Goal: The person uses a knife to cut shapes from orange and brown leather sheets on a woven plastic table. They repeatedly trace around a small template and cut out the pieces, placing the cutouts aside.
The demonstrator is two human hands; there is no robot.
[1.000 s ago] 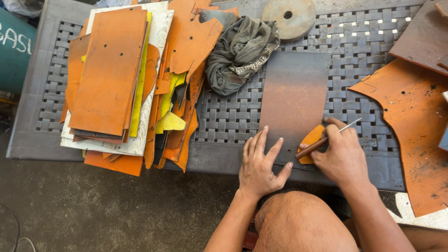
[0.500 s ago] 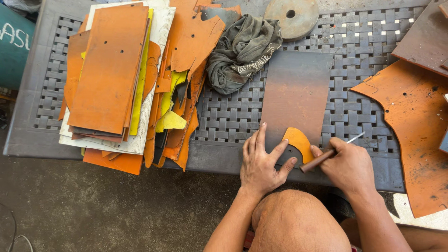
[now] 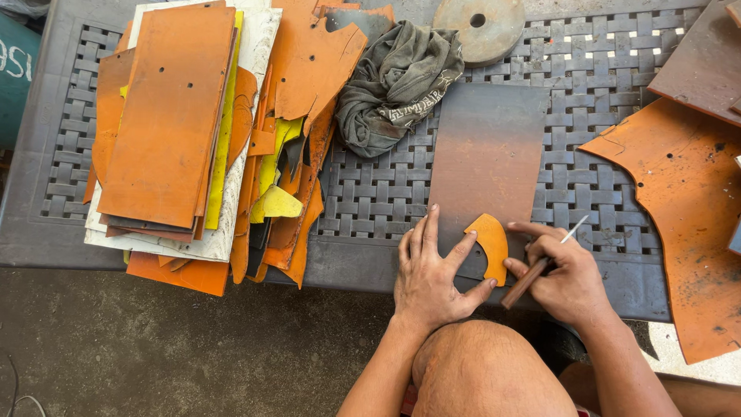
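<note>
So the left hand (image 3: 432, 270) is spread flat, fingers splayed, pinning down a small orange curved cutout (image 3: 491, 245) against a dark brown rectangular sheet (image 3: 488, 166) that lies on the grey woven-pattern bench (image 3: 370, 197). It's not gripping anything, just pressing. The right hand (image 3: 567, 278) is curled around a thin tool with a wooden handle and metal tip (image 3: 540, 266), held pen-style just beside the cutout's right edge.

The cutout sits at the near end of the brown sheet, close to the bench's front edge. It looks thin and light, the kind of piece that'll skate around if you don't hold it, so flat finger pressure near its edge seems like the right call rather than pinching. The sheet under it looks flat and fairly stiff, but I can't tell the material for sure.

Off to the left there's a messy stack of orange sheets (image 3: 166, 116) with yellow scraps, a crumpled grey rag (image 3: 397, 85) in the middle, a round disc with a hole (image 3: 478, 27) at the back, and a big orange offcut (image 3: 687, 208) on the right.
</note>
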